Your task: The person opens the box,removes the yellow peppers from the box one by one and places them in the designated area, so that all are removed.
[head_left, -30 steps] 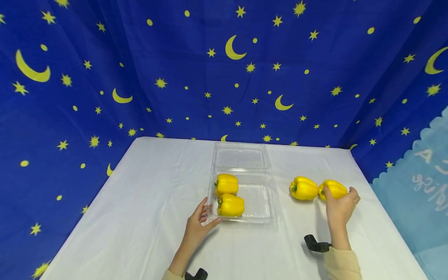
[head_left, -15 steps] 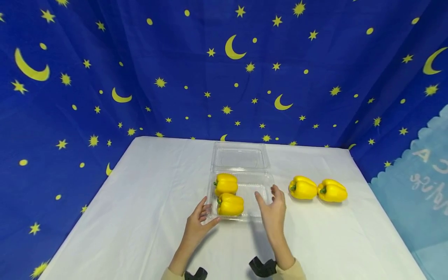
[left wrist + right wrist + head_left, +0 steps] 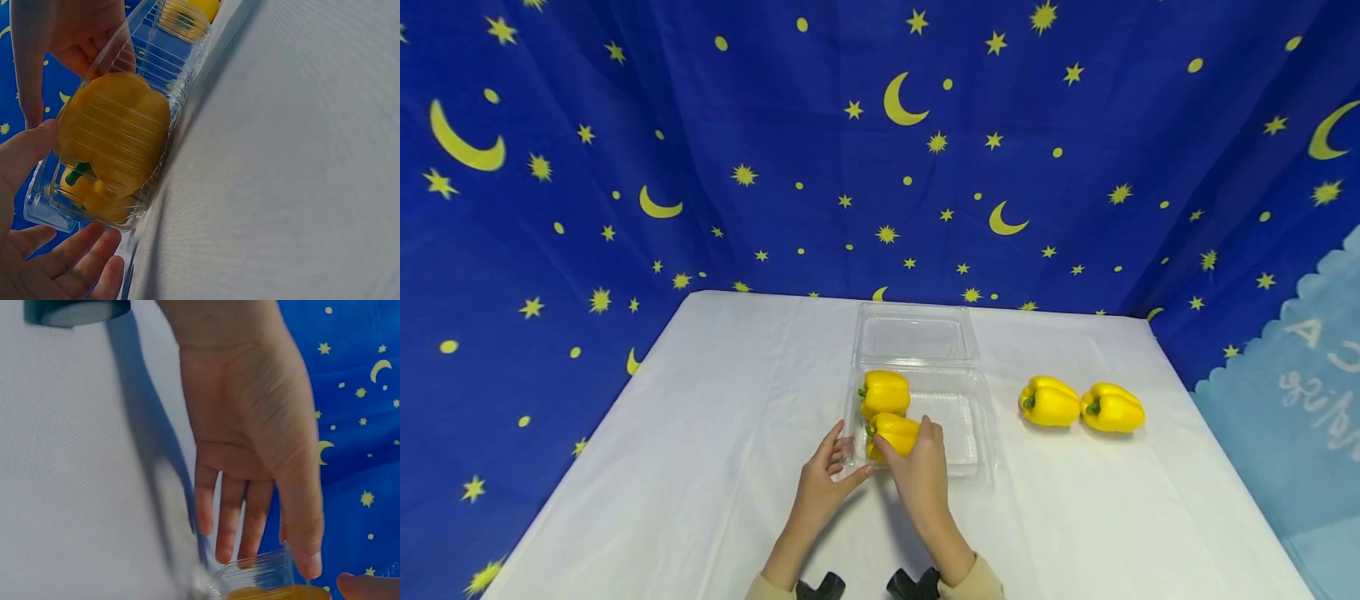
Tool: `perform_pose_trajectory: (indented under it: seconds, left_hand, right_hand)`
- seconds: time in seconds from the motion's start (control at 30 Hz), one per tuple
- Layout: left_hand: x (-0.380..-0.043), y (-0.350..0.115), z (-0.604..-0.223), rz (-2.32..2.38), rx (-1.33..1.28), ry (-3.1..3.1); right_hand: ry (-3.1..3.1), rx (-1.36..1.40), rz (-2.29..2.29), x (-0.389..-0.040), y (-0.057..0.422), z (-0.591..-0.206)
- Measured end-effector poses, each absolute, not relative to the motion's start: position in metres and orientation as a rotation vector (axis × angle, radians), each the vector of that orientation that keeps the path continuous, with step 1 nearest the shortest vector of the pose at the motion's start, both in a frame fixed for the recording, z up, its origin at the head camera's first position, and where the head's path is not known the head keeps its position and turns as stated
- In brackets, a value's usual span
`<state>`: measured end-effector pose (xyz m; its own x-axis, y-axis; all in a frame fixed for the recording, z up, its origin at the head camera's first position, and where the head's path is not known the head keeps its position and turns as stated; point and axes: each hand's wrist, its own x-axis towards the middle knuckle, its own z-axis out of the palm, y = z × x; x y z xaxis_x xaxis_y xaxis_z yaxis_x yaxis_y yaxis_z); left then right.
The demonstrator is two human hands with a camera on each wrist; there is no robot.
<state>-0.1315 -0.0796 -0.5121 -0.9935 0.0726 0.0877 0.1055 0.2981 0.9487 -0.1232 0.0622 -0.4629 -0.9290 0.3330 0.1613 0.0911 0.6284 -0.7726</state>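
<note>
Two yellow bell peppers lie in the left part of a clear plastic clamshell container (image 3: 958,464), its lid (image 3: 917,333) folded back. My right hand (image 3: 922,475) reaches over the front pepper (image 3: 895,428); its thumb is over the top and its fingers are at the right end. In the right wrist view those fingers (image 3: 230,531) look nearly straight. The back pepper (image 3: 885,393) sits right behind. My left hand (image 3: 823,477) rests at the container's front left corner, thumb by the front rim and fingers loosely spread along the side.
Two more yellow bell peppers, one nearer the container (image 3: 1049,402) and one farther right (image 3: 1112,408), lie side by side on the white tablecloth (image 3: 760,367). A blue curtain (image 3: 820,150) with moons and stars stands behind the table. Each wrist wears a black camera mount.
My right hand has left the far right bell pepper and moved left to the front pepper in the container. My left hand has stayed at the container's corner.
</note>
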Motion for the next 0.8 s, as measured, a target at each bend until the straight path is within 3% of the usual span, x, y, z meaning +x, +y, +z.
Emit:
perform_pose_trajectory:
  seconds: [0.33,0.8]
  left_hand:
    - [-0.132,-0.077,-0.515,-1.805,-0.209,-2.493]
    - [-0.131,-0.078,-0.514,-1.779,-0.186,-2.493]
  right_hand:
    - [-2.629,-0.312,0.973,-0.127,0.058,-0.471]
    - [-2.467,-0.23,1.082,-0.132,0.067,-0.466]
